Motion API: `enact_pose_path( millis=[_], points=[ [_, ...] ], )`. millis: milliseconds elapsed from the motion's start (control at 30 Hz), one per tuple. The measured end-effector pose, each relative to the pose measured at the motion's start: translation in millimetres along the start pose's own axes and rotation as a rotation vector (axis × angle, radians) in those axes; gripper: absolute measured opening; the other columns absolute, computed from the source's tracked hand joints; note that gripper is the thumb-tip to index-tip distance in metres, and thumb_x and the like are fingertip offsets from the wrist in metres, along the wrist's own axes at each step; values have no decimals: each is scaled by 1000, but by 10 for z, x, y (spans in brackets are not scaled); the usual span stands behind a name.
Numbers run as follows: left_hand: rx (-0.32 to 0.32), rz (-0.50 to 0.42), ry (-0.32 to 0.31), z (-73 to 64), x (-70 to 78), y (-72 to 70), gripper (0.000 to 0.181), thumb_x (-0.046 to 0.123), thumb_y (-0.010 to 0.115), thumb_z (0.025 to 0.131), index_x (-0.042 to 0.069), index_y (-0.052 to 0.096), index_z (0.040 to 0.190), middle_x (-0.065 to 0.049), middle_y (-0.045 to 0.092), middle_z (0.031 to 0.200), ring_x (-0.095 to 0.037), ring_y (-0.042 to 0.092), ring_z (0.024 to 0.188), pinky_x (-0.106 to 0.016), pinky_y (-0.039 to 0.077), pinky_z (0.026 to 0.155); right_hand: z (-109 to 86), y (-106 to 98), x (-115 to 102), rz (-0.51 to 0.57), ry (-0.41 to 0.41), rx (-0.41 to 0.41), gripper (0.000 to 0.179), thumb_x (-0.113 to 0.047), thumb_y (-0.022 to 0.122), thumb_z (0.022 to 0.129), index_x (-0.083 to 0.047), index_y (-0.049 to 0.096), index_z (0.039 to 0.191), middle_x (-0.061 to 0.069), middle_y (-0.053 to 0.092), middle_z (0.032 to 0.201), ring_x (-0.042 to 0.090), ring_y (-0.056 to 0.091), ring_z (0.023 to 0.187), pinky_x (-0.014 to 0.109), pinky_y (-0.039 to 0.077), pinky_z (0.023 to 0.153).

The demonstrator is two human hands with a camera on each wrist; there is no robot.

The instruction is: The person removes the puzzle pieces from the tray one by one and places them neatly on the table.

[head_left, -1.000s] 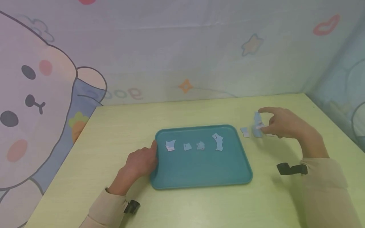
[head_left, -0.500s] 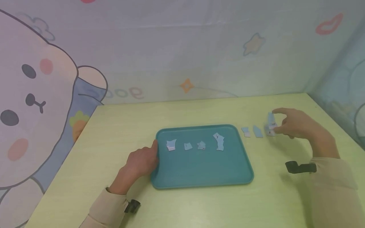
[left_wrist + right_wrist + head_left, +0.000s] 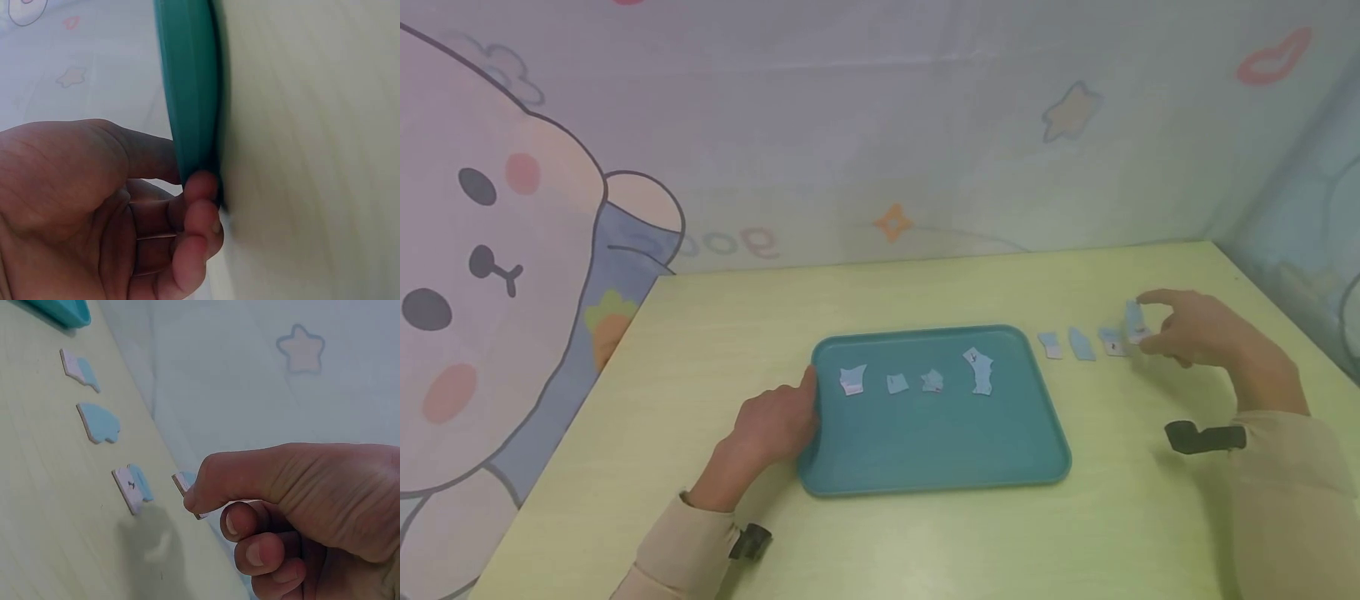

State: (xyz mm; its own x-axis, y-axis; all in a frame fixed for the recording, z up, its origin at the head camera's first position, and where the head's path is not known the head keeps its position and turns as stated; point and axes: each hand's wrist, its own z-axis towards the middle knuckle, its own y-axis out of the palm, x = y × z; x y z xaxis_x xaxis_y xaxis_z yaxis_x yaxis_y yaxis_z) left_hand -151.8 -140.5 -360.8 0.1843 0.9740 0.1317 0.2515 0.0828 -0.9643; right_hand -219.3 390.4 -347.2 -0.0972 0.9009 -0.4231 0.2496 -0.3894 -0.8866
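My left hand (image 3: 775, 423) grips the left rim of a teal tray (image 3: 932, 454); in the left wrist view its fingers (image 3: 203, 215) curl at the tray's underside. On the right, my right hand (image 3: 1198, 329) pinches a pale blue and whitish puzzle piece (image 3: 1135, 318) between thumb and forefinger, partly covered by the thumb in the right wrist view. Three similar pieces lie in a row on the table beside the tray: one nearest it (image 3: 1051, 345), a bluer middle one (image 3: 1082, 344), and a marked one (image 3: 1112, 342) just left of the held piece.
Several more puzzle pieces lie spread along the tray's upper half, including a small one (image 3: 897, 383) and a tall one (image 3: 981, 373). The pale yellow table (image 3: 940, 542) ends at a printed cloth backdrop (image 3: 820, 125) behind and at the right.
My right hand has moved right with the held puzzle piece, past two pieces on the table that it partly covered before. The left hand keeps its place on the tray.
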Motion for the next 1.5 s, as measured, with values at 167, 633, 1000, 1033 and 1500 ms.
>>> enact_pose_path(
  millis=[167, 633, 1000, 1033, 1500],
  points=[
    [-1, -2, -1, 3, 8, -4, 63, 14, 48, 106, -7, 27, 163, -13, 65, 89, -23, 57, 76, -39, 45, 61, 4, 35, 102, 6, 11, -4, 77, -23, 71, 96, 9, 33, 155, -2, 46, 56, 18, 47, 55, 37, 42, 69],
    [-4, -7, -6, 6, 30, -13, 63, 14, 47, 106, -6, 28, 163, -14, 66, 91, -23, 59, 77, -40, 47, 63, 10, 104, 255, 38, 28, -18, 76, -18, 70, 93, 11, 33, 153, -3, 44, 55, 17, 46, 53, 36, 43, 61],
    [1, 2, -5, 2, 30, -7, 63, 13, 48, 106, -7, 29, 162, -16, 68, 95, -24, 61, 79, -41, 48, 64, 36, 164, 309, 82, 39, -31, 80, -15, 71, 89, 9, 34, 156, -5, 41, 58, 13, 40, 54, 31, 40, 54],
    [0, 2, -5, 2, 29, -8, 63, 13, 47, 106, -7, 28, 162, -16, 68, 95, -24, 61, 79, -41, 48, 64, 36, 156, 304, 86, 36, -33, 81, -15, 72, 89, 8, 33, 157, -4, 42, 59, 13, 41, 54, 31, 40, 55],
    [9, 7, 1, -18, 13, -18, 62, 12, 48, 105, -8, 30, 161, -16, 68, 93, -24, 60, 78, -41, 48, 64, -74, -100, -363, 79, -64, 137, 70, -36, 74, 99, -11, 45, 158, 2, 54, 69, 16, 49, 58, 34, 40, 59]
  ],
)
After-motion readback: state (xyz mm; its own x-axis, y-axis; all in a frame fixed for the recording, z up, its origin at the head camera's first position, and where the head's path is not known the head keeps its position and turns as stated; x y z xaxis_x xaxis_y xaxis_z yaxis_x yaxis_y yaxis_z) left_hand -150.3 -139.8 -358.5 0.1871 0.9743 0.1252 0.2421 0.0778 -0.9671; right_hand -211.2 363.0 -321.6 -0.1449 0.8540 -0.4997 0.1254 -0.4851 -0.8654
